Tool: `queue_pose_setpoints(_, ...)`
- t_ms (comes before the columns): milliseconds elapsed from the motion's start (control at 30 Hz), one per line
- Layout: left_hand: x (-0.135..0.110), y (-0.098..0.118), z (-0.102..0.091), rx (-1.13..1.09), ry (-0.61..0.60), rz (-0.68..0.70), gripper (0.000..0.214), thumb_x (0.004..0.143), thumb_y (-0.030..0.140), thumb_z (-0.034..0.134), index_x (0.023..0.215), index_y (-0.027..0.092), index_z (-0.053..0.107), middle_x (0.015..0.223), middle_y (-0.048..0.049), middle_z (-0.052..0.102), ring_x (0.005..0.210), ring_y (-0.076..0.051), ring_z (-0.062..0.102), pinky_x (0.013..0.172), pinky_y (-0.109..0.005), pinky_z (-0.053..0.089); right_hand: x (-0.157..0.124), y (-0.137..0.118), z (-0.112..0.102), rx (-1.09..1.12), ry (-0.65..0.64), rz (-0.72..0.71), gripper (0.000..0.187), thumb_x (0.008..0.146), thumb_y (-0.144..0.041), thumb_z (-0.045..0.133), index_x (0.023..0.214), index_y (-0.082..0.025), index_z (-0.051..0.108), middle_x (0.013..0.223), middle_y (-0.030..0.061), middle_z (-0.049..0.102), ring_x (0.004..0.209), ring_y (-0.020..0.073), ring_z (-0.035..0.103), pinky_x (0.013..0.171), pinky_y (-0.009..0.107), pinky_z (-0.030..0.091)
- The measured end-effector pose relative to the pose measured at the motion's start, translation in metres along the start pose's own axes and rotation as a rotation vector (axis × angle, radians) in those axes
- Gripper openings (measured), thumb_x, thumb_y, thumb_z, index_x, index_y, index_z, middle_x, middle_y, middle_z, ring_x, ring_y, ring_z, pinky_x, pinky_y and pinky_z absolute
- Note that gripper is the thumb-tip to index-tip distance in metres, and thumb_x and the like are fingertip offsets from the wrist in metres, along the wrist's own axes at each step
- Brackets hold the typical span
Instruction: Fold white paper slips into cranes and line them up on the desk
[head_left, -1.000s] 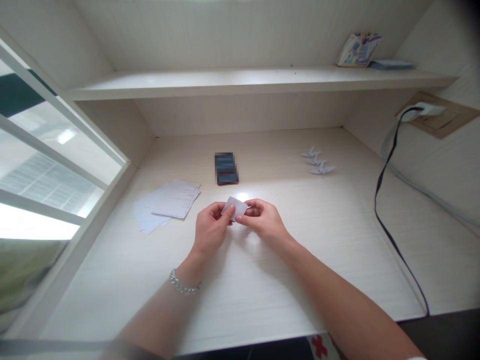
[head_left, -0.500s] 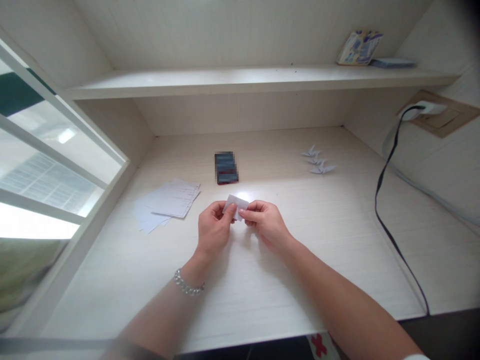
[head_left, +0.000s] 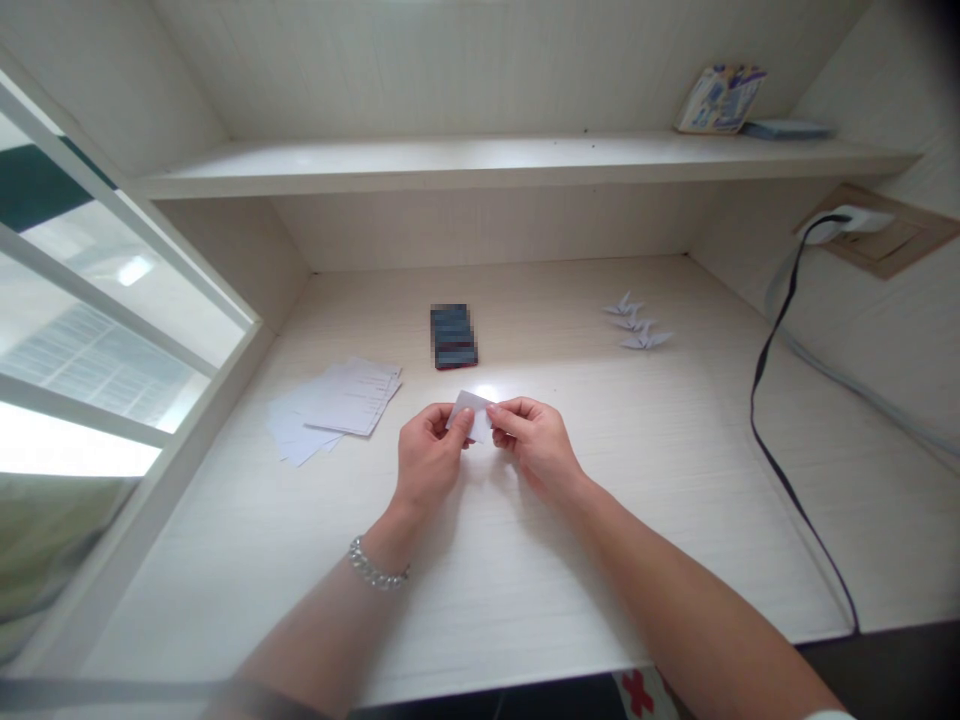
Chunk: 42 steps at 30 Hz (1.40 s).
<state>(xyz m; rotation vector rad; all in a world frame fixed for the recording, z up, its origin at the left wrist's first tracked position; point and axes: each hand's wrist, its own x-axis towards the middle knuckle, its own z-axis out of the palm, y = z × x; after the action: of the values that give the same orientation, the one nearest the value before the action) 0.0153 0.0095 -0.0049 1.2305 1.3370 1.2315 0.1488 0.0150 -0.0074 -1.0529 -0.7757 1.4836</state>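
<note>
A small folded piece of white paper (head_left: 477,424) is held between my two hands, just above the desk. My left hand (head_left: 433,450) pinches its left side, thumb on top. At the paper's right edge, my right hand (head_left: 534,440) grips with thumb and index finger. The fingers hide parts of the paper, so its full shape cannot be made out. Several folded paper cranes (head_left: 637,325) stand in a row at the back right. To the left lies a fanned stack of white paper sheets (head_left: 352,395), some with faint printed lines.
A dark, blurred-out phone-like rectangle (head_left: 454,336) lies beyond my hands. On the right, a black cable (head_left: 772,450) runs from the wall socket (head_left: 885,235) over the desk's front edge. The shelf (head_left: 450,155) above holds a small colourful packet (head_left: 720,100) and a flat blue item (head_left: 786,129).
My right thumb and fingers have shifted slightly right and up along the paper's edge, and more of its face shows. My left hand keeps its hold almost unmoved.
</note>
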Motion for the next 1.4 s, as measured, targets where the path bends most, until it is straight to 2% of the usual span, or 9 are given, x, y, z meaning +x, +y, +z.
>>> queue_pose_setpoints(167, 0.000, -0.001, 0.001, -0.009, -0.003, 0.001, 0.028, 0.074, 0.039, 0.064, 0.081, 0.012, 0.063, 0.070, -0.0031, 0.064, 0.059, -0.012, 0.056, 0.055, -0.023, 0.045, 0.000, 0.001, 0.000, -0.096, 0.013, -0.052, 0.030, 0.071, -0.042, 0.066, 0.060, -0.015, 0.059, 0.058, 0.0003, 0.057, 0.052, 0.0098, 0.049, 0.051, 0.023, 0.040)
queue_pose_setpoints(400, 0.001, -0.003, -0.001, -0.031, 0.022, 0.000, 0.028, 0.074, 0.039, 0.064, 0.080, 0.012, 0.064, 0.069, -0.0033, 0.064, 0.058, -0.011, 0.055, 0.055, -0.022, 0.045, 0.003, 0.002, -0.005, -0.166, 0.080, -0.065, 0.037, 0.077, -0.052, 0.056, 0.075, -0.016, 0.061, 0.067, 0.0036, 0.062, 0.061, 0.0135, 0.056, 0.049, 0.022, 0.044)
queue_pose_setpoints(567, 0.000, -0.003, -0.001, -0.032, 0.005, -0.009, 0.028, 0.073, 0.039, 0.065, 0.080, 0.012, 0.064, 0.069, -0.0038, 0.064, 0.059, -0.012, 0.056, 0.055, -0.023, 0.045, 0.003, 0.002, -0.005, -0.237, -0.065, -0.059, 0.029, 0.072, -0.044, 0.066, 0.070, -0.015, 0.061, 0.062, 0.0017, 0.060, 0.058, 0.0121, 0.055, 0.051, 0.022, 0.044)
queue_pose_setpoints(667, -0.001, -0.002, 0.001, -0.046, -0.013, -0.015, 0.027, 0.073, 0.039, 0.065, 0.079, 0.012, 0.064, 0.068, -0.0035, 0.064, 0.059, -0.012, 0.056, 0.055, -0.023, 0.045, 0.003, 0.003, -0.004, -0.253, -0.058, -0.081, 0.033, 0.076, -0.045, 0.062, 0.063, -0.015, 0.058, 0.056, 0.0004, 0.056, 0.051, 0.0099, 0.051, 0.050, 0.022, 0.043)
queue_pose_setpoints(800, 0.000, -0.004, 0.000, -0.068, 0.008, -0.019, 0.029, 0.073, 0.040, 0.065, 0.081, 0.012, 0.065, 0.071, -0.0040, 0.065, 0.059, -0.012, 0.057, 0.056, -0.023, 0.046, 0.003, 0.005, -0.005, -0.265, -0.069, -0.099, 0.040, 0.080, -0.052, 0.053, 0.063, -0.016, 0.056, 0.060, 0.0016, 0.057, 0.055, 0.0115, 0.053, 0.052, 0.024, 0.044)
queue_pose_setpoints(967, 0.003, -0.008, -0.004, -0.094, 0.057, -0.024, 0.031, 0.070, 0.041, 0.067, 0.083, 0.012, 0.066, 0.072, -0.0041, 0.065, 0.058, -0.011, 0.055, 0.056, -0.023, 0.045, 0.000, 0.004, -0.004, -0.420, -0.241, -0.005, 0.034, 0.074, -0.048, 0.062, 0.066, -0.016, 0.057, 0.064, 0.0035, 0.062, 0.058, 0.0129, 0.056, 0.055, 0.025, 0.045)
queue_pose_setpoints(1100, 0.004, -0.009, -0.003, -0.106, 0.052, -0.038, 0.030, 0.070, 0.039, 0.067, 0.082, 0.012, 0.067, 0.070, -0.0036, 0.064, 0.057, -0.010, 0.053, 0.054, -0.022, 0.043, -0.002, 0.004, -0.004, -0.574, -0.217, -0.012, 0.031, 0.078, -0.044, 0.058, 0.065, -0.017, 0.054, 0.060, 0.0012, 0.061, 0.052, 0.0111, 0.052, 0.051, 0.023, 0.040)
queue_pose_setpoints(1233, 0.003, -0.006, -0.003, -0.133, 0.041, -0.038, 0.027, 0.071, 0.037, 0.068, 0.081, 0.012, 0.066, 0.065, -0.0024, 0.062, 0.056, -0.010, 0.053, 0.052, -0.022, 0.042, 0.000, 0.004, -0.006, -0.581, -0.241, -0.034, 0.029, 0.079, -0.042, 0.056, 0.064, -0.018, 0.051, 0.058, -0.0004, 0.058, 0.051, 0.0106, 0.050, 0.052, 0.023, 0.038)
queue_pose_setpoints(1400, 0.003, -0.002, -0.006, -0.193, -0.111, -0.102, 0.025, 0.066, 0.032, 0.072, 0.078, 0.012, 0.066, 0.067, -0.0031, 0.062, 0.059, -0.011, 0.054, 0.054, -0.022, 0.043, 0.004, 0.007, -0.010, -0.568, -0.272, -0.045, 0.027, 0.080, -0.042, 0.055, 0.069, -0.017, 0.052, 0.060, -0.0003, 0.057, 0.053, 0.0110, 0.049, 0.052, 0.023, 0.037)
